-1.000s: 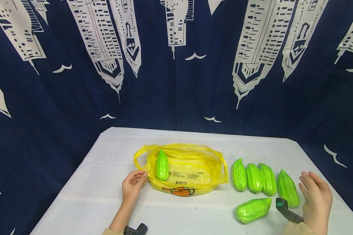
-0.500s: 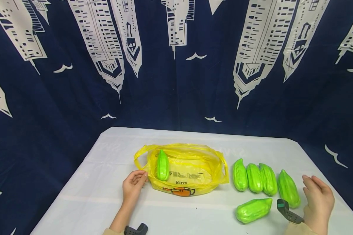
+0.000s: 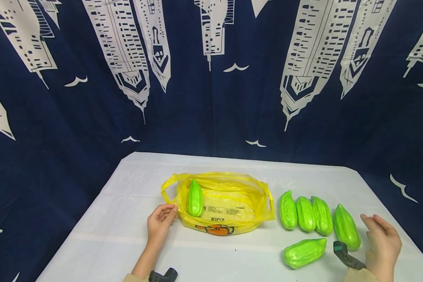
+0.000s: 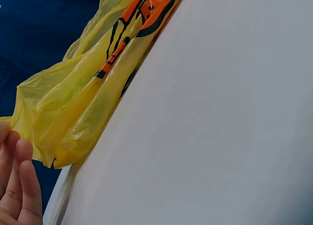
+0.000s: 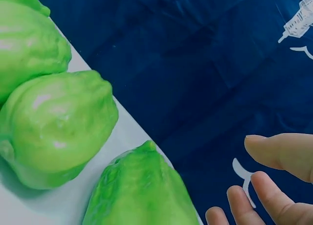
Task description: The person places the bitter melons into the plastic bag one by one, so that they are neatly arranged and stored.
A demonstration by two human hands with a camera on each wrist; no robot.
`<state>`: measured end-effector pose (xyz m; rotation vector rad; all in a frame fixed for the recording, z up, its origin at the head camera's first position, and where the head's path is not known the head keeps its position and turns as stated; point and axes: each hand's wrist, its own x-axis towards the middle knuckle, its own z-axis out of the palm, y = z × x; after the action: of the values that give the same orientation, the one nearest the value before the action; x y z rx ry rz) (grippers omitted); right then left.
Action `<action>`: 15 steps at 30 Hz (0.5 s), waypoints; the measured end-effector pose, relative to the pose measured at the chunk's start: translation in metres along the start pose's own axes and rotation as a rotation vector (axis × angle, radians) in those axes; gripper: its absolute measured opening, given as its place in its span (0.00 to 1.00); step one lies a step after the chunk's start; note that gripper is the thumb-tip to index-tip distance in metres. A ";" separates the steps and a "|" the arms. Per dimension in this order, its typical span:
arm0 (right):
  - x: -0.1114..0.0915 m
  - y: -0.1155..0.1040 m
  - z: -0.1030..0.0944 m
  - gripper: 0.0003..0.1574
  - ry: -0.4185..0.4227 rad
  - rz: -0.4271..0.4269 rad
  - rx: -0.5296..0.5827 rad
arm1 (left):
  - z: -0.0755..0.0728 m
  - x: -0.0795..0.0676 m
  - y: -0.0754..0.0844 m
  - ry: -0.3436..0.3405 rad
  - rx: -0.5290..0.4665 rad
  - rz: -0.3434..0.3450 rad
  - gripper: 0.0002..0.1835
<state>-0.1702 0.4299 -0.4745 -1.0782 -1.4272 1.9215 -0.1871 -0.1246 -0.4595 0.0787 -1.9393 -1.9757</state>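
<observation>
Left hand (image 3: pixel 161 222) pinches yellow bag (image 3: pixel 243 228), green gourd (image 3: pixel 196 198) inside; right hand (image 3: pixel 383 244) beside another gourd (image 3: pixel 346 227).

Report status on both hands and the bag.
Left hand pinching yellow bag; right hand empty, beside rightmost green vegetable. One vegetable inside bag, five outside. Bag gaping, nothing seen blocking it.

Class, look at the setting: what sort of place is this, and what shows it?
Probably a makeshift indoor filming spot: a printed blue cloth hangs like a backdrop behind a white table, where green gourds lie beside a yellow bag.
</observation>
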 end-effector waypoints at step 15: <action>-0.034 -0.006 0.014 0.36 -0.042 0.065 -0.231 | -0.004 0.010 -0.031 -0.004 -0.020 0.005 0.09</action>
<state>-0.1636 0.3976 -0.4568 -1.2073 -1.6889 1.8678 -0.2025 -0.1315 -0.4876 0.0646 -1.9192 -1.9933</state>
